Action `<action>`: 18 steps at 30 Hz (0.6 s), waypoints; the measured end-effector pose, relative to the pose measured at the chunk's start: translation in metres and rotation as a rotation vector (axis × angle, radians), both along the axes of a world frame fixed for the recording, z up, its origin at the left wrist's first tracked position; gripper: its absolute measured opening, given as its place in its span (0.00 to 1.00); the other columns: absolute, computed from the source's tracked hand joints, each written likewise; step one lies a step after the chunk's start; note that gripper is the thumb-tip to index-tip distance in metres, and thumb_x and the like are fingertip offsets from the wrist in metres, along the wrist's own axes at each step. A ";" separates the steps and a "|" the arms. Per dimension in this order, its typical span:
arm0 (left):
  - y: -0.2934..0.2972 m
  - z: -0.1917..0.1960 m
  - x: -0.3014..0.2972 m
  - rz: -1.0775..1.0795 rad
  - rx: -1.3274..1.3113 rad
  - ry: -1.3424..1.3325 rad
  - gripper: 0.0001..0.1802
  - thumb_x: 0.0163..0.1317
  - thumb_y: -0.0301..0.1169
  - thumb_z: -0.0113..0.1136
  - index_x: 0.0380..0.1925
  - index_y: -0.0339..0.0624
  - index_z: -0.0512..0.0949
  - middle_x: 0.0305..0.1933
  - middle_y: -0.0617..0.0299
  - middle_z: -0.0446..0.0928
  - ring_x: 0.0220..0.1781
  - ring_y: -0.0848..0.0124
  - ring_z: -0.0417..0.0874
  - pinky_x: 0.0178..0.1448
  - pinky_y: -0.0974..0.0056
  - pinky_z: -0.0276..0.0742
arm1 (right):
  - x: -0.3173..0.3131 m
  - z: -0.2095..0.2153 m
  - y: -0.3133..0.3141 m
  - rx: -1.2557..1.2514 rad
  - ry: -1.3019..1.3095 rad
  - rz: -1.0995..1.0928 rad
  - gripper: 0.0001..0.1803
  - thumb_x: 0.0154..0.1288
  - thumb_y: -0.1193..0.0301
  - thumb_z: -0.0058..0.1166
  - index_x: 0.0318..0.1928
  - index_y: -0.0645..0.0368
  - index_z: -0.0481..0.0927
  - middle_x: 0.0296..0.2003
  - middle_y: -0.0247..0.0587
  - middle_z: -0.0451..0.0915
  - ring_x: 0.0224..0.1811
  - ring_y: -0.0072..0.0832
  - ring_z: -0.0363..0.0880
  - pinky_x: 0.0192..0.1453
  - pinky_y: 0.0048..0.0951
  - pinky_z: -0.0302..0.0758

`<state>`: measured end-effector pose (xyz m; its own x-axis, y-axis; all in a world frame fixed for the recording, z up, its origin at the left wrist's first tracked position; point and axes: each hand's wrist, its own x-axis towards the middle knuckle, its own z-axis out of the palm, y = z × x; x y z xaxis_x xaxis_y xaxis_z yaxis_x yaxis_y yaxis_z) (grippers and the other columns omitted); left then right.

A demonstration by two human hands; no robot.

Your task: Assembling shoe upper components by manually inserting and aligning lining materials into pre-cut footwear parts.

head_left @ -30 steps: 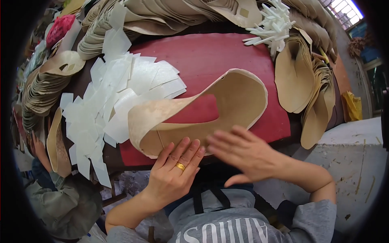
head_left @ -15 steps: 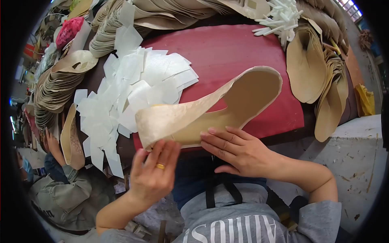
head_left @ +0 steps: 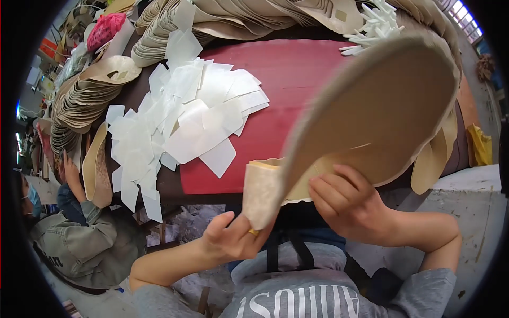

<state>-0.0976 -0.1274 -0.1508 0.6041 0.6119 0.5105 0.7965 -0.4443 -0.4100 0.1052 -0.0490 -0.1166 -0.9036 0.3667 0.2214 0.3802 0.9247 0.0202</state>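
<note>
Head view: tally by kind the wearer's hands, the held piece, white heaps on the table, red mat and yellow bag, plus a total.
Left hand and right hand: 2
Held piece: 1
White patch heap and white stick heap: 2
Red mat: 1
Yellow bag: 1
Total: 7

I see bright light at the barred window (head_left: pixel 465 20), high on the right, glowing nearly white. The white sheets (head_left: pixel 209 127) look very bright, and the red mat (head_left: pixel 228 175) has a soft shine. The big tan piece (head_left: pixel 382 100) looks dim on its wide face, and its left edge is smeary. Near the rim, things bend, and the corners go black.
</note>
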 end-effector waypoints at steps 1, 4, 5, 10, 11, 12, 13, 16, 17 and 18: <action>-0.001 -0.003 0.000 -0.006 0.010 -0.003 0.11 0.53 0.28 0.61 0.38 0.50 0.84 0.39 0.73 0.83 0.40 0.82 0.82 0.48 0.65 0.55 | 0.002 -0.001 0.002 -0.014 -0.003 -0.001 0.13 0.51 0.75 0.58 0.40 0.61 0.80 0.43 0.40 0.78 0.42 0.32 0.78 0.57 0.40 0.71; -0.001 -0.008 0.002 -0.029 0.039 -0.007 0.11 0.53 0.27 0.60 0.37 0.51 0.84 0.38 0.74 0.83 0.40 0.83 0.82 0.43 0.66 0.52 | 0.016 -0.004 0.009 -0.055 -0.006 -0.007 0.10 0.49 0.77 0.58 0.36 0.61 0.81 0.38 0.40 0.78 0.37 0.30 0.78 0.55 0.40 0.71; 0.002 -0.008 0.005 -0.034 0.037 -0.010 0.11 0.53 0.27 0.60 0.37 0.51 0.84 0.38 0.74 0.83 0.40 0.83 0.82 0.43 0.66 0.52 | 0.019 -0.007 0.012 -0.057 -0.009 -0.012 0.10 0.49 0.77 0.58 0.36 0.61 0.81 0.38 0.40 0.78 0.37 0.30 0.78 0.55 0.40 0.71; 0.021 0.000 0.018 0.038 0.010 -0.156 0.10 0.52 0.27 0.60 0.35 0.52 0.83 0.38 0.73 0.82 0.37 0.83 0.80 0.40 0.65 0.49 | 0.029 -0.014 0.022 0.044 0.150 0.012 0.08 0.49 0.77 0.57 0.33 0.59 0.80 0.37 0.38 0.76 0.35 0.29 0.74 0.51 0.38 0.70; 0.021 0.001 0.019 0.037 0.018 -0.134 0.10 0.52 0.27 0.60 0.35 0.51 0.83 0.38 0.73 0.82 0.36 0.82 0.79 0.40 0.65 0.49 | 0.030 -0.014 0.023 0.065 0.183 0.020 0.07 0.49 0.77 0.57 0.33 0.59 0.80 0.36 0.38 0.76 0.34 0.29 0.74 0.51 0.38 0.70; 0.021 0.000 0.019 0.037 0.027 -0.114 0.10 0.51 0.27 0.60 0.35 0.51 0.83 0.37 0.72 0.82 0.35 0.81 0.78 0.40 0.65 0.49 | 0.030 -0.014 0.024 0.085 0.215 0.029 0.07 0.49 0.77 0.56 0.32 0.58 0.79 0.36 0.38 0.76 0.33 0.28 0.73 0.50 0.38 0.70; 0.021 0.000 0.020 0.037 0.035 -0.093 0.10 0.51 0.27 0.60 0.34 0.50 0.83 0.37 0.72 0.82 0.34 0.81 0.77 0.40 0.66 0.49 | 0.030 -0.014 0.025 0.106 0.246 0.038 0.06 0.49 0.77 0.56 0.31 0.58 0.79 0.36 0.37 0.75 0.33 0.28 0.73 0.49 0.38 0.70; 0.024 0.000 0.024 0.053 0.023 -0.070 0.09 0.50 0.27 0.60 0.34 0.48 0.83 0.37 0.70 0.81 0.34 0.79 0.76 0.39 0.66 0.49 | 0.028 -0.010 0.025 0.093 0.220 0.030 0.06 0.49 0.76 0.56 0.31 0.58 0.79 0.35 0.37 0.75 0.32 0.28 0.72 0.48 0.37 0.69; 0.026 0.001 0.027 0.073 0.002 -0.065 0.09 0.50 0.27 0.60 0.33 0.47 0.82 0.37 0.68 0.80 0.34 0.79 0.75 0.38 0.66 0.50 | 0.027 -0.007 0.025 0.059 0.166 0.017 0.06 0.50 0.76 0.55 0.32 0.58 0.79 0.35 0.37 0.74 0.33 0.28 0.71 0.48 0.37 0.69; 0.027 0.002 0.029 0.093 -0.019 -0.058 0.09 0.50 0.27 0.60 0.33 0.46 0.82 0.37 0.66 0.80 0.34 0.78 0.75 0.37 0.67 0.50 | 0.026 -0.004 0.025 0.024 0.113 0.004 0.06 0.50 0.75 0.55 0.32 0.58 0.79 0.35 0.37 0.74 0.33 0.28 0.70 0.48 0.36 0.69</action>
